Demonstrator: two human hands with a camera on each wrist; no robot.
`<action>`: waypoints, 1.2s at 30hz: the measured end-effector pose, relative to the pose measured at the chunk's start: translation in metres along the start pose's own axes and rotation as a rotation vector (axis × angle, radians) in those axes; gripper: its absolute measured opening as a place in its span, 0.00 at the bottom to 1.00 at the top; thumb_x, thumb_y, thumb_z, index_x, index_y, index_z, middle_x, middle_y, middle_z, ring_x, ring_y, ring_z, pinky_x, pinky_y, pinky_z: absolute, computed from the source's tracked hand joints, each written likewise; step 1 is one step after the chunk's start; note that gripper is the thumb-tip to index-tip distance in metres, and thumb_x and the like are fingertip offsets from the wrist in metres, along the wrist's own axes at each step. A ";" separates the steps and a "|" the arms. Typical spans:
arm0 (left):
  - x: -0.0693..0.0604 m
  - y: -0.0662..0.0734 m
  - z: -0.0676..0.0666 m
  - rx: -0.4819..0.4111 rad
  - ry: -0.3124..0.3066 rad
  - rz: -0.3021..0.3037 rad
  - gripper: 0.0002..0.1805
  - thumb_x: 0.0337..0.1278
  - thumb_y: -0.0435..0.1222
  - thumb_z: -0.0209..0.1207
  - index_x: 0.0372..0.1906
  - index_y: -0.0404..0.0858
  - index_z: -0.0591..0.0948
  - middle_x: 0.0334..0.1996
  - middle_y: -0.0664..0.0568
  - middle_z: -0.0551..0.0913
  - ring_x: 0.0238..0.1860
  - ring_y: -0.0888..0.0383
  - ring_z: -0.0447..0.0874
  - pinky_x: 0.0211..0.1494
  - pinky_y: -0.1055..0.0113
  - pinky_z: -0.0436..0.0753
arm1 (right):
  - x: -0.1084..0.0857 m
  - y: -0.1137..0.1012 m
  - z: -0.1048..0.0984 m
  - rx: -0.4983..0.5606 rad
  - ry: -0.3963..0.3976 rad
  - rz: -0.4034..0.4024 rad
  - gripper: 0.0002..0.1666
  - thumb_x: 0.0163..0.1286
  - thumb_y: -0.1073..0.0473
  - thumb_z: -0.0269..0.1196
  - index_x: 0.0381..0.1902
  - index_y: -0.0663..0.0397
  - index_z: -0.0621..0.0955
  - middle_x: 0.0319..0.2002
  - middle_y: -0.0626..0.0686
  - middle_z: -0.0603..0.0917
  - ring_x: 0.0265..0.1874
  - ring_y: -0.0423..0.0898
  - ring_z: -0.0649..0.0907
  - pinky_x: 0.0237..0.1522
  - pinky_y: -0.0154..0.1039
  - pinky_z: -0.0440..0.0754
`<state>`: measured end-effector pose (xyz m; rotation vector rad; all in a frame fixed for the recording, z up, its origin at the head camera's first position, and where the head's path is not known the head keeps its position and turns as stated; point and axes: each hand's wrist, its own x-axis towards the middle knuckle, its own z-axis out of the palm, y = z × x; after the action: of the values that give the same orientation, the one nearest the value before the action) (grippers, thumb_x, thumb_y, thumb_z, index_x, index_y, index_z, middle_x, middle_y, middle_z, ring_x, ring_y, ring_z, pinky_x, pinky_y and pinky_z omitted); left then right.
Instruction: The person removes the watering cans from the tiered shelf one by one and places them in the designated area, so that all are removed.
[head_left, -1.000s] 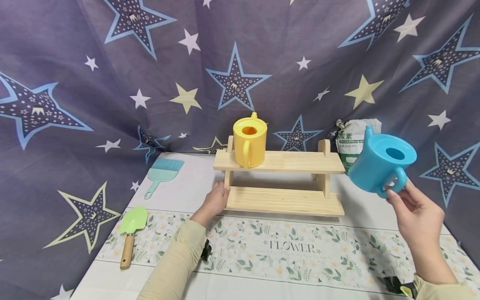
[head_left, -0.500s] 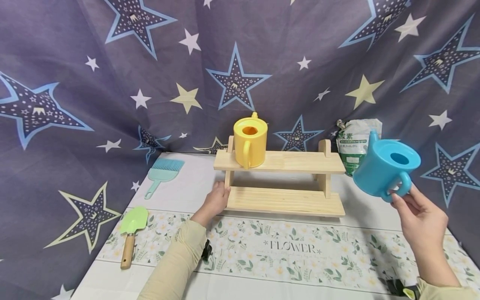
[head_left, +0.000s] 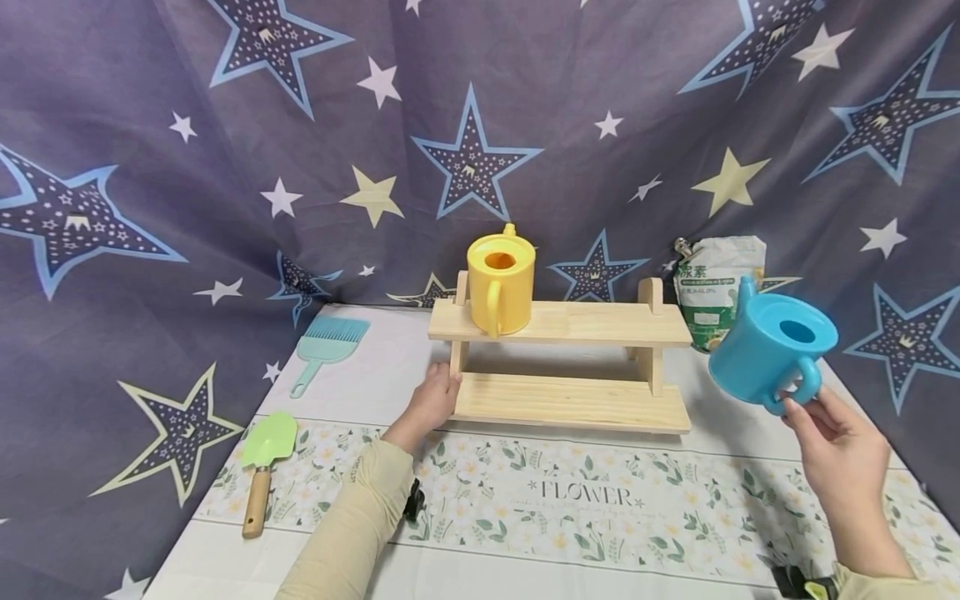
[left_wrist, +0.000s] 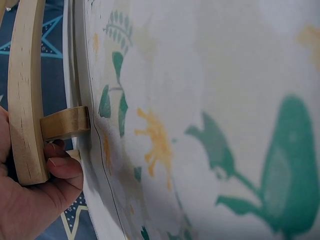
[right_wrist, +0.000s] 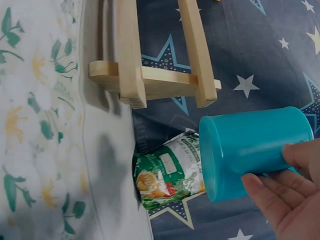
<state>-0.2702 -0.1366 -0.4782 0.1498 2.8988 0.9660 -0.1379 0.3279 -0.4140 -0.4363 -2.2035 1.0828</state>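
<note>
A two-tier wooden shelf [head_left: 570,402] stands at the middle of the table, with a yellow watering can [head_left: 501,283] upright on the left of its top board. My left hand [head_left: 432,400] grips the left end of the lower board; in the left wrist view fingers curl round the wood [left_wrist: 29,100]. At the right, my right hand [head_left: 843,454] holds a blue watering can [head_left: 772,346] by its handle, raised above the table and tilted a little. The right wrist view shows the can's side [right_wrist: 255,150] and my fingers [right_wrist: 280,192] by it.
A green and white bag [head_left: 707,292] stands behind the blue can, right of the shelf. At the left lie a teal brush with dustpan [head_left: 326,346] and a green trowel [head_left: 258,467] with a wooden handle. A starry cloth [head_left: 300,125] hangs behind.
The blue can and my right hand have moved lower and slightly right since the earliest frame, uncovering more of the bag. My left hand has stayed on the shelf.
</note>
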 end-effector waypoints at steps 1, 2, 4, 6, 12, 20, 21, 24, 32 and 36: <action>0.000 0.000 0.000 -0.003 0.001 -0.002 0.24 0.78 0.43 0.38 0.65 0.29 0.65 0.46 0.46 0.68 0.42 0.52 0.76 0.46 0.58 0.81 | 0.000 0.001 0.001 0.009 0.001 0.000 0.26 0.68 0.63 0.65 0.64 0.53 0.76 0.46 0.48 0.85 0.29 0.14 0.75 0.37 0.14 0.73; 0.000 0.000 0.000 -0.006 0.000 -0.004 0.24 0.78 0.43 0.38 0.65 0.29 0.65 0.47 0.46 0.68 0.42 0.52 0.76 0.46 0.58 0.81 | 0.000 0.003 0.001 0.013 0.001 -0.003 0.26 0.68 0.63 0.65 0.64 0.53 0.76 0.45 0.48 0.85 0.29 0.14 0.75 0.36 0.13 0.73; 0.000 -0.001 0.000 -0.010 -0.001 -0.005 0.24 0.78 0.43 0.38 0.65 0.29 0.65 0.47 0.46 0.68 0.42 0.52 0.76 0.46 0.58 0.81 | -0.001 0.005 0.003 0.019 0.001 -0.002 0.26 0.68 0.64 0.64 0.64 0.54 0.76 0.44 0.47 0.85 0.29 0.15 0.75 0.36 0.13 0.73; 0.000 -0.001 0.001 -0.011 -0.002 -0.003 0.25 0.78 0.43 0.38 0.66 0.29 0.65 0.47 0.46 0.68 0.42 0.53 0.76 0.46 0.59 0.81 | -0.002 0.007 0.004 0.011 -0.001 0.002 0.26 0.69 0.64 0.64 0.64 0.55 0.76 0.45 0.51 0.85 0.28 0.15 0.75 0.36 0.13 0.73; -0.001 -0.002 0.001 -0.021 -0.005 -0.001 0.24 0.78 0.43 0.38 0.65 0.29 0.65 0.46 0.46 0.68 0.40 0.54 0.75 0.43 0.60 0.81 | -0.004 0.015 0.009 0.006 -0.027 0.019 0.25 0.70 0.64 0.63 0.65 0.55 0.75 0.50 0.64 0.82 0.30 0.15 0.75 0.37 0.14 0.74; -0.001 -0.001 0.001 -0.021 -0.003 0.008 0.24 0.78 0.43 0.38 0.65 0.29 0.65 0.46 0.46 0.68 0.40 0.54 0.75 0.44 0.59 0.81 | -0.005 0.023 0.016 0.001 -0.049 0.055 0.26 0.71 0.63 0.62 0.66 0.54 0.74 0.51 0.66 0.81 0.30 0.14 0.74 0.35 0.14 0.74; -0.001 -0.001 0.001 -0.020 -0.002 0.010 0.24 0.78 0.43 0.38 0.65 0.29 0.65 0.47 0.46 0.68 0.40 0.53 0.75 0.44 0.59 0.81 | -0.005 0.024 0.016 0.002 -0.050 0.059 0.26 0.70 0.63 0.62 0.66 0.54 0.74 0.51 0.66 0.82 0.29 0.14 0.73 0.35 0.14 0.74; -0.001 -0.001 0.001 -0.015 0.002 0.012 0.24 0.78 0.43 0.38 0.65 0.29 0.65 0.47 0.45 0.68 0.41 0.53 0.75 0.45 0.58 0.81 | -0.005 0.025 0.018 -0.001 -0.046 0.063 0.26 0.70 0.64 0.63 0.65 0.55 0.74 0.48 0.63 0.84 0.28 0.14 0.73 0.34 0.14 0.74; 0.000 -0.001 0.000 -0.017 -0.001 0.014 0.24 0.78 0.43 0.38 0.65 0.29 0.65 0.46 0.46 0.68 0.40 0.54 0.75 0.43 0.60 0.81 | -0.007 0.027 0.020 -0.006 -0.055 0.083 0.26 0.69 0.64 0.63 0.65 0.55 0.74 0.48 0.64 0.83 0.28 0.14 0.73 0.34 0.14 0.74; 0.000 0.000 -0.001 -0.019 -0.006 0.009 0.24 0.78 0.43 0.38 0.65 0.29 0.65 0.46 0.46 0.68 0.40 0.54 0.75 0.42 0.61 0.81 | -0.008 0.027 0.021 -0.019 -0.051 0.088 0.26 0.70 0.63 0.63 0.65 0.54 0.74 0.48 0.64 0.84 0.27 0.13 0.72 0.34 0.13 0.74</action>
<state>-0.2699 -0.1372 -0.4774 0.1648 2.8853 0.9928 -0.1460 0.3277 -0.4480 -0.5241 -2.2596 1.1311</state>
